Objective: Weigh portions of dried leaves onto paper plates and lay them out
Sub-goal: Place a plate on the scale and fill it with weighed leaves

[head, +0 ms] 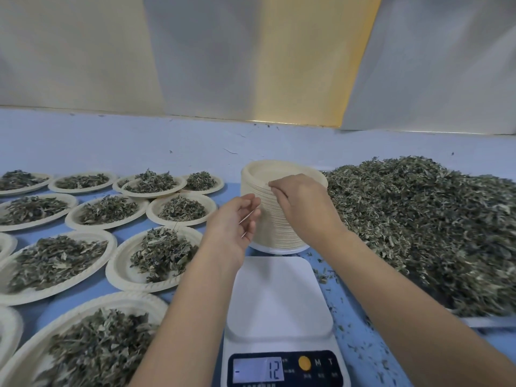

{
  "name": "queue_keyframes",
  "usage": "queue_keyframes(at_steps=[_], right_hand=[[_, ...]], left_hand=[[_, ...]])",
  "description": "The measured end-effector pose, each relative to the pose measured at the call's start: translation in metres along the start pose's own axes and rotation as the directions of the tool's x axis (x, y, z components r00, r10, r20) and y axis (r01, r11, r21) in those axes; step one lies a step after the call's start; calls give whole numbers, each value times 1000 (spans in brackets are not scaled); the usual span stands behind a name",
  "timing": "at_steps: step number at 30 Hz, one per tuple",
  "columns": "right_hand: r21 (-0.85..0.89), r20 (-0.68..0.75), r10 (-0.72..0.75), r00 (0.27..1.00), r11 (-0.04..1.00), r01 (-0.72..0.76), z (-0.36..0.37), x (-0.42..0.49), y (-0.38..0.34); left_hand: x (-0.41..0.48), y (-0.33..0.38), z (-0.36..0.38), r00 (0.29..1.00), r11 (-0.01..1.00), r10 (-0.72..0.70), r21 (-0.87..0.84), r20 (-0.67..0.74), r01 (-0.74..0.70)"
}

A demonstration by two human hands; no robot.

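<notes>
More than a dozen round cream paper plates with fluted rims (118, 275) cover the left half of the worktop in rows, from its near-left corner towards the back. Each holds a loose mound of grey-green dried leaves (162, 255), and two at the back overlap. Right of them, near the middle of the worktop, stands a tall stack of empty cream paper plates (275, 233).

The right hand (301, 202) reaches over the stack, and its curled fingers (275, 187) seem to pinch the near rim of the top plate (279, 170), though blur hides the exact grip. The left hand (231, 222) is beside the stack with its fingers loose and apart, their tips touching the stack's left side.

A broad heap of loose dried leaves (418, 233), shredded, curled and pale-streaked, fills the right side up to the right edge, just beside the stack.

At the near edge, just in front of the stack, sits a white digital kitchen scale (279, 303) with a dark display panel reading 12 after a minus sign.

The worktop (167, 143) is pale blue, with leaf crumbs scattered beside the scale. Behind it hang pale grey and yellow panels (251, 60).
</notes>
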State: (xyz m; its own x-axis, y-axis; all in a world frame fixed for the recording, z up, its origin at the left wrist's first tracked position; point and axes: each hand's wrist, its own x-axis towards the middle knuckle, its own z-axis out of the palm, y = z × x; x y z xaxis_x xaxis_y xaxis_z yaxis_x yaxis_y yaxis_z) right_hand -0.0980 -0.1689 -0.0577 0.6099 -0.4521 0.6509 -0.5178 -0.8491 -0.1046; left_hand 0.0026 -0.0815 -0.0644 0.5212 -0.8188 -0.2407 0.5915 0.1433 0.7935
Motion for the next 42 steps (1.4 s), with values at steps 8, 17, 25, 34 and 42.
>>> queue_keyframes(at_steps=[8, 17, 25, 34, 42], right_hand=[[-20, -179, -117, 977, 993, 115, 9, 0, 0], [-142, -307, -171, 936, 981, 133, 10, 11, -2], [-129, -238, -151, 959, 984, 123, -1, 10, -3], [6, -374, -244, 894, 964, 266, -1, -9, -19], [-39, -404, -294, 866, 952, 305, 2, -28, -35]], left_hand=[[-2, -2, 1, 1000, 1000, -13, -8, 2, 13], [-3, -5, 3, 999, 999, -33, 9, -10, 33], [-4, -5, 3, 1000, 1000, -20, -4, -6, 20], [-7, 4, 7, 968, 967, 251, 54, -29, -249], [-13, 15, -8, 868, 850, 477, 323, -138, -416]])
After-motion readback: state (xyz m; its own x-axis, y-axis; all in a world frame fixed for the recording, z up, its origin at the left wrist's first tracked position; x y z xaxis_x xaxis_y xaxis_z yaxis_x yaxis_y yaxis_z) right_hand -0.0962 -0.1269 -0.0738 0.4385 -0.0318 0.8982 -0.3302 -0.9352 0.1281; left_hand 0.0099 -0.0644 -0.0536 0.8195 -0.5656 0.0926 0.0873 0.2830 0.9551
